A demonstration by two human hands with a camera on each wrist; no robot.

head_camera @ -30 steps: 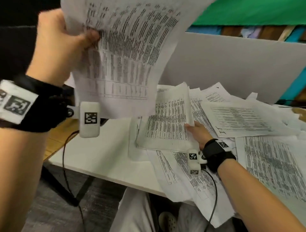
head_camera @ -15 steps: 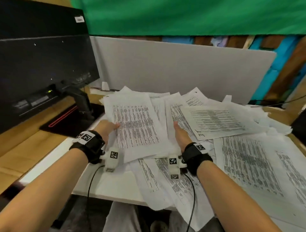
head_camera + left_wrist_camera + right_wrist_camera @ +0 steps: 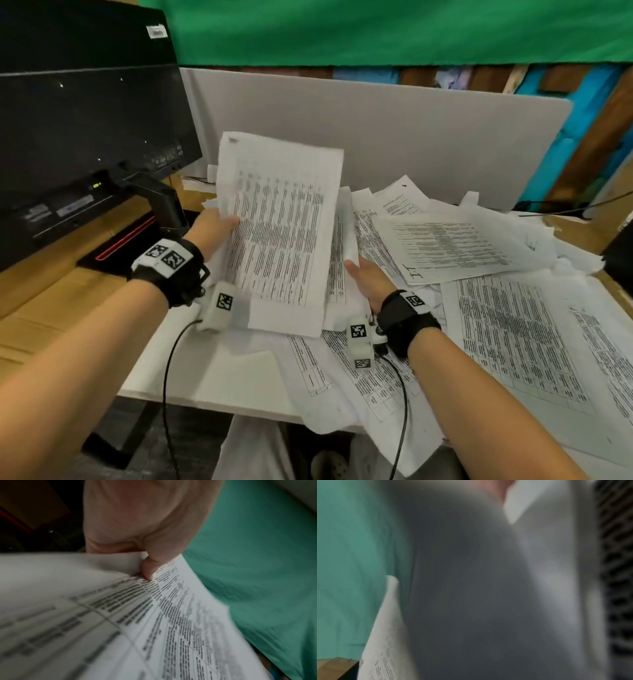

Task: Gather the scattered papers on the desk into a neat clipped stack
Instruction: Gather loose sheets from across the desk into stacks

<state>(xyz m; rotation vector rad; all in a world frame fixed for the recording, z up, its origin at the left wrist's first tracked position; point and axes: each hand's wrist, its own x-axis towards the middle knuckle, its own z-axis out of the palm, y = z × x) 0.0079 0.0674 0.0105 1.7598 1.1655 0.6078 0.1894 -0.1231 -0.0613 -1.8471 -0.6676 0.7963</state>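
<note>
Printed white sheets (image 3: 281, 233) stand tilted up off the desk, held at their left edge by my left hand (image 3: 214, 231). The left wrist view shows the thumb (image 3: 147, 566) pinching the top sheet (image 3: 154, 615) against the fingers below. My right hand (image 3: 368, 279) is at the lower right edge of those sheets, with its fingers hidden beneath them. The right wrist view is filled by blurred paper (image 3: 488, 588). More printed papers (image 3: 513, 325) lie scattered and overlapping across the right half of the white desk (image 3: 212, 373). No clip is visible.
A black monitor (image 3: 85, 120) on its stand (image 3: 164, 205) occupies the left, over a wooden surface (image 3: 41, 298). A grey partition (image 3: 411, 144) closes the back. Some sheets (image 3: 376, 421) overhang the desk's front edge. Wrist camera cables (image 3: 168, 394) hang below both arms.
A second ago my left hand held sheets high; it laid them on the pile, and now tilts the stack up again. My right hand has slid to the stack's right edge.
</note>
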